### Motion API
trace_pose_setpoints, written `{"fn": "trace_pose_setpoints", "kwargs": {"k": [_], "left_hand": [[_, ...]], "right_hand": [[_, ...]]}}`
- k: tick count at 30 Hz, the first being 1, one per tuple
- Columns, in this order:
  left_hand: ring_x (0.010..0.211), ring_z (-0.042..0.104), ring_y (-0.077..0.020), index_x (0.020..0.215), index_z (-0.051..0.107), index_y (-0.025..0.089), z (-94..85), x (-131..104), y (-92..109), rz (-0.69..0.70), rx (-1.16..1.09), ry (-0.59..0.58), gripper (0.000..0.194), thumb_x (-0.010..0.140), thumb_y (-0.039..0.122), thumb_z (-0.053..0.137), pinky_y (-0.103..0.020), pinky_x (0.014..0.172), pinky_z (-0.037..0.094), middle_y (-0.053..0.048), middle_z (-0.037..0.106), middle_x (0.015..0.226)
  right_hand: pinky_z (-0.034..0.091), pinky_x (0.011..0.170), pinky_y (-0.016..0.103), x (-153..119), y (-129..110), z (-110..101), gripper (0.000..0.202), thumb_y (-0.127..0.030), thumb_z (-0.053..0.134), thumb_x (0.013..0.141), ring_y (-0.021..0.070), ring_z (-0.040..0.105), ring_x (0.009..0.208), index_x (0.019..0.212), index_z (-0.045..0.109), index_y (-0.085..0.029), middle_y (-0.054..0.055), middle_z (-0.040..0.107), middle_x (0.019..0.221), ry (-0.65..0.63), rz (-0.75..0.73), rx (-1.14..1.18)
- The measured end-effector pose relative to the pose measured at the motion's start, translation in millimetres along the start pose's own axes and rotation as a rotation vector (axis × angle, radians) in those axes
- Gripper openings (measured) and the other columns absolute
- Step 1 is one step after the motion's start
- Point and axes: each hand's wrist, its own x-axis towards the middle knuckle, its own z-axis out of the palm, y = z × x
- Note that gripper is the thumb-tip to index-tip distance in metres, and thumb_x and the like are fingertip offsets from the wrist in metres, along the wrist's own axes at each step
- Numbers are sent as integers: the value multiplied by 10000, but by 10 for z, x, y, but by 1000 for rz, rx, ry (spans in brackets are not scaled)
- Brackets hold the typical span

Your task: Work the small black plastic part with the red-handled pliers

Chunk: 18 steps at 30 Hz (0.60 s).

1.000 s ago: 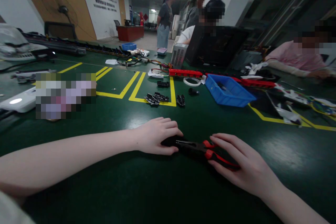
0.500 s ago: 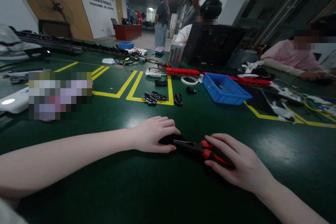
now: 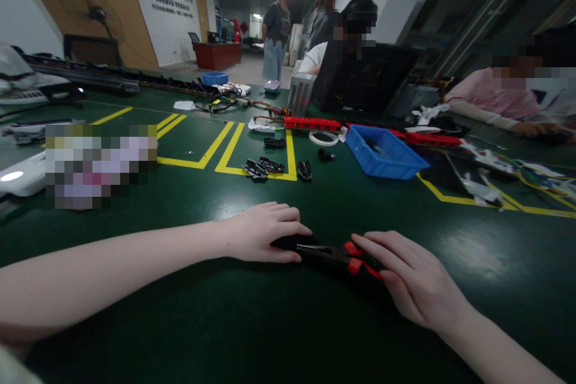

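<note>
My left hand [image 3: 263, 233] rests on the green table, its thumb and fingers closed round a dark, black piece [image 3: 286, 242] whose shape is mostly hidden. From the right, long-nose pliers [image 3: 330, 253] with red and black handles reach toward that piece. Their jaw tips are at it, between my left thumb and forefinger; whether they grip it I cannot tell. My right hand [image 3: 416, 273] is closed on the handles, fingers over the upper one and thumb against the lower one.
Several small black parts [image 3: 271, 165] lie ahead around yellow tape lines. Beyond them are a tape roll [image 3: 323, 138], a blue bin [image 3: 387, 159] and red strips [image 3: 312, 123]. A power supply [image 3: 300, 95] stands further back. Other people are across the table.
My right thumb has slid back along the lower handle, toward the handle's end. My left hand keeps its hold on the black piece. The view has shifted slightly.
</note>
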Motion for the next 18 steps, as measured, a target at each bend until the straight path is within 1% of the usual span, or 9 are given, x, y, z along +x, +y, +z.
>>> {"fn": "trace_pose_setpoints", "kwargs": {"k": [4,7,9,11,13,15,18], "left_hand": [[892,573,-199,1241,554,185,2,0,-1,-7,-5,-6,400,901,389,606,-300,756,443,-71,585,1025],[885,571,-197,1243,553,187,-5,2,1,-12,-5,-14,402,900,390,605,-296,744,442,-68,582,1016],[888,571,-197,1246,551,189,-11,3,3,-15,-7,-20,401,902,390,601,-294,743,442,-69,581,1017],[890,570,-197,1248,547,188,-15,5,6,-16,-8,-23,404,903,391,601,-299,751,444,-67,581,1015],[886,569,-198,1243,547,185,-15,7,7,-16,-7,-20,407,902,400,603,-306,757,445,-66,581,1012],[882,568,-198,1236,549,184,-10,9,8,-12,-7,-18,407,903,411,604,-307,755,446,-67,581,1009],[887,565,-200,1237,544,185,0,10,7,-8,-9,-21,411,902,415,607,-302,749,444,-66,577,1014]], "right_hand": [[537,770,364,-34,12,32,515,-432,212,1004,227,617,949,1301,518,-143,152,615,1113,13,12,42],[538,757,374,-59,27,68,580,-506,191,990,237,619,937,1309,517,-148,156,612,1113,29,12,61],[542,738,371,-63,31,80,577,-536,243,974,238,623,918,1296,524,-147,158,615,1101,18,23,63],[546,722,366,-50,28,75,535,-533,353,948,235,626,901,1275,534,-151,154,622,1084,-3,40,56],[549,717,361,-23,22,50,488,-496,481,903,230,632,886,1251,547,-161,142,635,1063,-15,55,39],[554,722,360,10,14,13,465,-457,570,862,227,639,880,1227,565,-169,131,648,1045,-22,61,18],[563,731,356,51,2,-44,419,-414,591,864,223,647,884,1199,578,-163,129,658,1027,-33,44,-10]]}}
